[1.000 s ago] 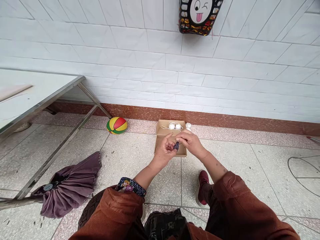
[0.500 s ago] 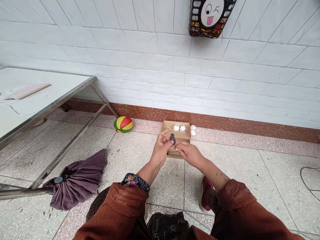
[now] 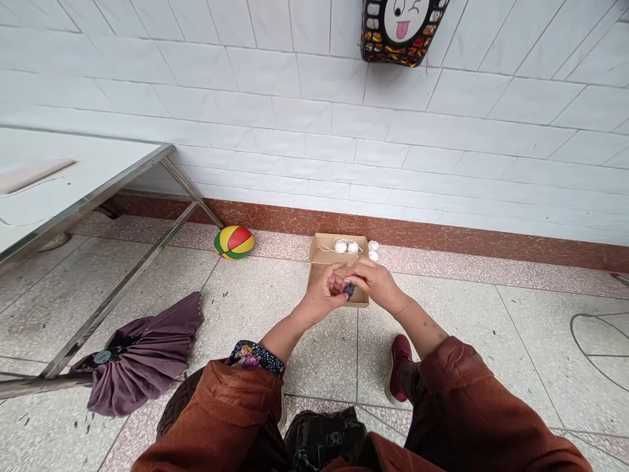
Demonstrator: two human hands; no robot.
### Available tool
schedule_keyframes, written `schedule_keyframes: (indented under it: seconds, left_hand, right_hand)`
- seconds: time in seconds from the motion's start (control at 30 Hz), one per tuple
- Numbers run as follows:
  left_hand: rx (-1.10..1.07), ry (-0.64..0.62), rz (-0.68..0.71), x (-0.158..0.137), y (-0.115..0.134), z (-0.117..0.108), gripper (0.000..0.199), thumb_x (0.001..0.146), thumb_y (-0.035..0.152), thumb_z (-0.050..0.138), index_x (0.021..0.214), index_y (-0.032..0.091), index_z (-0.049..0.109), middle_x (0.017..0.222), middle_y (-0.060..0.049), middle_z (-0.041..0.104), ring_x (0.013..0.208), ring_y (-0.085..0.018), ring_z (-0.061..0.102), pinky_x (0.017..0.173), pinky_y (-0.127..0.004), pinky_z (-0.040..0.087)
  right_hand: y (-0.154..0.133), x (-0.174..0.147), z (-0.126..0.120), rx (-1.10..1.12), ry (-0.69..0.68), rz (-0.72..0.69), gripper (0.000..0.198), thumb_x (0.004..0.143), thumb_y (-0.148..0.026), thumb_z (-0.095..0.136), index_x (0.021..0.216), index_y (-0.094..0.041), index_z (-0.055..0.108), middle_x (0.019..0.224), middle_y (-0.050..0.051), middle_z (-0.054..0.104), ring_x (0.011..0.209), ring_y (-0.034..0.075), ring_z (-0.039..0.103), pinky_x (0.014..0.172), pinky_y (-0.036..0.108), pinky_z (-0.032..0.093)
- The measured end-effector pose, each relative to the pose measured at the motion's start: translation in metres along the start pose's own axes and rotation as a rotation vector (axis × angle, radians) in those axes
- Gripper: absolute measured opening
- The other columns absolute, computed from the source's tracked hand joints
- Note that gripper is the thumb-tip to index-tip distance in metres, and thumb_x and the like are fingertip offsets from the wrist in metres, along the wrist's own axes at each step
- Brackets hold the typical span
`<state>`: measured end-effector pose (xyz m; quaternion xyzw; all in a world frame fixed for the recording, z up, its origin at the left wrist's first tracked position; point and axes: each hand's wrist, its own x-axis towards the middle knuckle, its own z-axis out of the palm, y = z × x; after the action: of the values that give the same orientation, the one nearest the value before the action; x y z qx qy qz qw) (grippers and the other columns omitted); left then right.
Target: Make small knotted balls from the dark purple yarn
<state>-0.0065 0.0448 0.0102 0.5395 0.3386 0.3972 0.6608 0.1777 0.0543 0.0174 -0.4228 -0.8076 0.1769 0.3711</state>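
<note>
A: The fingers [image 3: 338, 267] of the left hand [image 3: 320, 298] caught my eye first in the head view. What were they doing?

B: Thumb and curled fingers were clamped on a small, dark purple bundle [image 3: 349, 290] that showed between the two hands.

A: And the right hand [image 3: 377, 283]?

B: Its thumb and forefinger were together against the bundle's upper edge. I couldn't tell whether they pinched any of it, because the knuckles covered the spot.

A: Where was the bundle, then?

B: Held up over an open cardboard box [image 3: 362, 300] that sat on the floor [image 3: 457, 308], near the tiled wall [image 3: 221, 98]. How high above it, I couldn't say.

A: Was there anything in the box?

B: Two white balls of string [image 3: 341, 246] lay in the half nearer the wall, with a loose strand trailing left. More white string [image 3: 373, 255] lay just beside the box, on its right.

A: And farther off?

B: A red, yellow and green ball [image 3: 234, 242] lay near a leg of the white-topped table [image 3: 113, 152]. Pleated purple cloth [image 3: 147, 364] was spread on the floor beside the table's frame, and a black basket [image 3: 401, 26] was up against the wall.
</note>
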Motion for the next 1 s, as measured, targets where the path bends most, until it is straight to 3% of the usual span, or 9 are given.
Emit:
schedule_keyframes:
  seconds: [0.1,0.27,0.4,0.57,0.77,0.9,1.0]
  left_hand:
    - [-0.115,-0.078,-0.044,-0.003,0.005,0.001,0.067,0.069,0.013,0.075,0.13,0.025,0.049,0.077,0.004,0.059,0.071,-0.011,0.056,0.071,-0.027,0.041]
    - [-0.233,0.103,0.027,0.001,0.012,-0.003,0.064,0.072,0.018,0.074,0.13,0.026,0.049,0.087,0.002,0.064,0.079,-0.011,0.058,0.079,-0.027,0.042]
    - [-0.266,0.252,0.089,0.008,0.008,-0.011,0.061,0.072,0.019,0.074,0.129,0.025,0.05,0.086,0.002,0.063,0.081,-0.011,0.058,0.082,-0.026,0.042]
    - [-0.24,0.422,0.089,0.011,0.001,-0.012,0.063,0.069,0.019,0.074,0.126,0.025,0.049,0.08,0.005,0.061,0.078,-0.011,0.058,0.082,-0.026,0.042]
    - [-0.129,0.429,0.075,0.008,0.001,-0.007,0.062,0.067,0.016,0.072,0.124,0.023,0.048,0.075,0.006,0.058,0.073,-0.01,0.058,0.075,-0.025,0.042]
    - [-0.04,0.408,0.056,0.008,0.003,-0.007,0.064,0.069,0.018,0.072,0.127,0.022,0.045,0.074,0.007,0.056,0.067,-0.009,0.054,0.069,-0.024,0.041]
    - [0.05,0.324,0.043,0.007,0.003,-0.006,0.068,0.067,0.017,0.074,0.129,0.02,0.045,0.075,0.006,0.055,0.066,-0.009,0.052,0.067,-0.024,0.04]
  right_hand:
    - [0.003,0.003,0.003,0.081,0.062,0.081,0.016,0.095,-0.029,0.06,0.083,-0.021,0.067,0.078,0.002,0.063,0.075,0.016,0.061,0.07,0.029,0.051]
    - [0.004,-0.001,0.011,0.068,0.062,0.124,0.016,0.099,-0.026,0.05,0.092,-0.021,0.064,0.085,0.004,0.067,0.081,0.018,0.063,0.075,0.03,0.051]
    - [-0.001,-0.011,0.023,-0.016,-0.065,0.03,0.018,0.101,-0.024,0.044,0.098,-0.02,0.061,0.091,0.005,0.067,0.086,0.018,0.064,0.078,0.03,0.051]
    - [-0.016,-0.016,0.029,-0.16,-0.253,-0.078,0.017,0.101,-0.025,0.045,0.098,-0.021,0.061,0.087,0.003,0.063,0.077,0.016,0.063,0.069,0.025,0.049]
    - [-0.025,-0.013,0.021,-0.181,-0.305,-0.223,0.017,0.099,-0.019,0.046,0.091,-0.02,0.062,0.09,0.004,0.062,0.08,0.015,0.06,0.069,0.024,0.047]
    - [-0.031,-0.01,0.009,-0.11,-0.217,-0.21,0.019,0.1,-0.022,0.044,0.093,-0.02,0.062,0.086,0.004,0.06,0.075,0.015,0.058,0.067,0.025,0.047]
    - [-0.031,-0.005,-0.001,-0.04,-0.135,-0.163,0.018,0.1,-0.025,0.046,0.097,-0.02,0.063,0.086,0.004,0.06,0.076,0.015,0.058,0.069,0.026,0.048]
